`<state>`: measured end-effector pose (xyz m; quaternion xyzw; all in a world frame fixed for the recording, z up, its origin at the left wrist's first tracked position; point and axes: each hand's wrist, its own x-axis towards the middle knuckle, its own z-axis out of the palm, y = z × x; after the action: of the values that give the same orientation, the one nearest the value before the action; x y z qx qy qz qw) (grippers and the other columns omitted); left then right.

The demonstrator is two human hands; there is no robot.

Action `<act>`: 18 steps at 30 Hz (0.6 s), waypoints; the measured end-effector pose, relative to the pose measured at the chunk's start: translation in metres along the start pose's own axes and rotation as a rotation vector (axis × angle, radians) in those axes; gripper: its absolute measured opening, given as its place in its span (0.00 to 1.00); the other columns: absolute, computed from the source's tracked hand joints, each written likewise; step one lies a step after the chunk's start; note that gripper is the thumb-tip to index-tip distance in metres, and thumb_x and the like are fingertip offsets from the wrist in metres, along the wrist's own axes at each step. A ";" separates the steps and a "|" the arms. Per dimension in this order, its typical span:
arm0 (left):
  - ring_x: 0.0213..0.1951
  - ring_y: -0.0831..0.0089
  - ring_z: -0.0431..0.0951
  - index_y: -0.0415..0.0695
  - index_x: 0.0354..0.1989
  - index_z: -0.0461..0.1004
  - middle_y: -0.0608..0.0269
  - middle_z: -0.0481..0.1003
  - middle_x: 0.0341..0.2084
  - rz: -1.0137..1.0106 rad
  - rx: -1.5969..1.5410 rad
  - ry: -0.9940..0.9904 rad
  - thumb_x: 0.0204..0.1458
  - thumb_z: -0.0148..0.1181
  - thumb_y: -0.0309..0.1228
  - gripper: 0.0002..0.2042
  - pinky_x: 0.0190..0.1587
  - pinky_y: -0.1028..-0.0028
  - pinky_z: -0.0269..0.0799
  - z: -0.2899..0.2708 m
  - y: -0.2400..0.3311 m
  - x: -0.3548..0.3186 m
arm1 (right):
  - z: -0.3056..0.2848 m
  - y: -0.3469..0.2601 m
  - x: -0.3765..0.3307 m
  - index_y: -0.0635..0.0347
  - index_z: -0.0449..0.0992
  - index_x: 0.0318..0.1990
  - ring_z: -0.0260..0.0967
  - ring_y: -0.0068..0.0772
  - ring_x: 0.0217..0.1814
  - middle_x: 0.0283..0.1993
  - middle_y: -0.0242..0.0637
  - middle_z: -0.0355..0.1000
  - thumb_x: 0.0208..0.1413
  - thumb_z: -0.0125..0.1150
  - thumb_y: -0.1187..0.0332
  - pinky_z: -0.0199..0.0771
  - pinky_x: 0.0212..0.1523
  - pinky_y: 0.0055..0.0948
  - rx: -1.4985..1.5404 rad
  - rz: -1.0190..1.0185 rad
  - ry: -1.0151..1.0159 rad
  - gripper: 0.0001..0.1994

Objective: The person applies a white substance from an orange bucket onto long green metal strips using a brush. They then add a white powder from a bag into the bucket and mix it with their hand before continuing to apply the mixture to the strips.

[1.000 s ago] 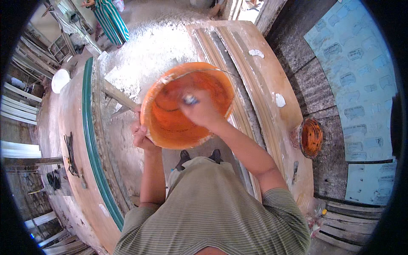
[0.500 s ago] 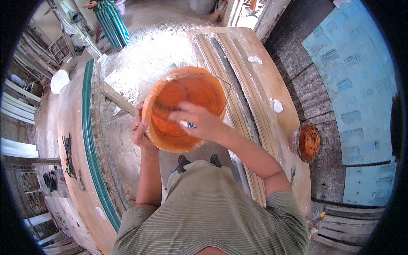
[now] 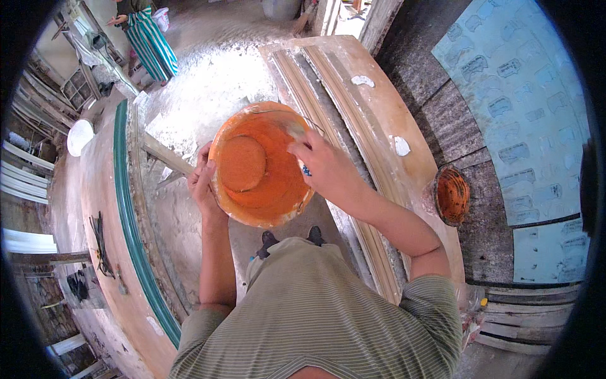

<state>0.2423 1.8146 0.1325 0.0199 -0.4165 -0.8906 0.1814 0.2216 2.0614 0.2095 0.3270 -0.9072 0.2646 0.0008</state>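
An orange bucket (image 3: 278, 189), its rim crusted with pale residue, is tilted so that its inside and round bottom face me. My left hand (image 3: 203, 180) grips the rim on the left side. At the right inner wall, my right hand (image 3: 325, 165) is closed round a small hand tool (image 3: 307, 170) with a blue-and-white handle. The tool's far end is a pale blur against the bucket wall, so I cannot tell whether it is a blade or bristles. A thin wire handle hangs at the bucket's upper right.
Right of me, a board table (image 3: 372, 120) bears long grooved mouldings (image 3: 344, 120) and white lumps. Beside it sits an orange-and-black container (image 3: 452, 197). A green-edged bench (image 3: 123, 189) with dark cords stands left. A person in striped trousers (image 3: 151, 47) stands at the far left.
The right hand has moved right and up, from the bucket's middle to its right wall. The bucket has tilted, exposing its round bottom. My left hand still grips the rim.
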 end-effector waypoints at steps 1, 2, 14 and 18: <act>0.55 0.67 0.71 0.29 0.42 0.76 0.54 0.72 0.51 0.012 0.015 -0.018 0.54 0.57 0.30 0.15 0.61 0.69 0.64 -0.002 -0.004 0.000 | 0.008 0.009 -0.009 0.59 0.76 0.49 0.74 0.50 0.47 0.51 0.46 0.70 0.53 0.60 0.74 0.77 0.49 0.41 -0.038 0.053 -0.078 0.14; 0.55 0.67 0.71 0.29 0.43 0.76 0.54 0.72 0.51 0.031 0.035 -0.023 0.54 0.57 0.31 0.16 0.61 0.69 0.64 -0.005 -0.006 0.001 | 0.009 0.006 -0.010 0.60 0.77 0.47 0.75 0.50 0.45 0.49 0.46 0.72 0.54 0.60 0.73 0.78 0.46 0.42 -0.069 0.095 -0.164 0.12; 0.55 0.60 0.74 0.31 0.43 0.77 0.49 0.76 0.52 -0.091 -0.222 0.070 0.62 0.36 0.58 0.36 0.62 0.64 0.64 -0.017 -0.025 -0.011 | 0.022 -0.038 0.008 0.66 0.80 0.40 0.79 0.32 0.42 0.39 0.41 0.79 0.52 0.65 0.80 0.78 0.44 0.28 0.562 -0.150 0.499 0.08; 0.59 0.62 0.68 0.35 0.22 0.79 0.54 0.73 0.55 -0.170 -0.417 0.076 0.59 0.33 0.65 0.42 0.66 0.66 0.55 -0.034 -0.021 -0.010 | 0.015 -0.039 -0.019 0.63 0.80 0.41 0.79 0.30 0.41 0.38 0.39 0.79 0.53 0.65 0.78 0.77 0.43 0.27 0.707 -0.110 0.239 0.07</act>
<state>0.2515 1.8054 0.0932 0.0507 -0.2129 -0.9682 0.1214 0.2623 2.0400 0.2119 0.3220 -0.7346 0.5972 0.0078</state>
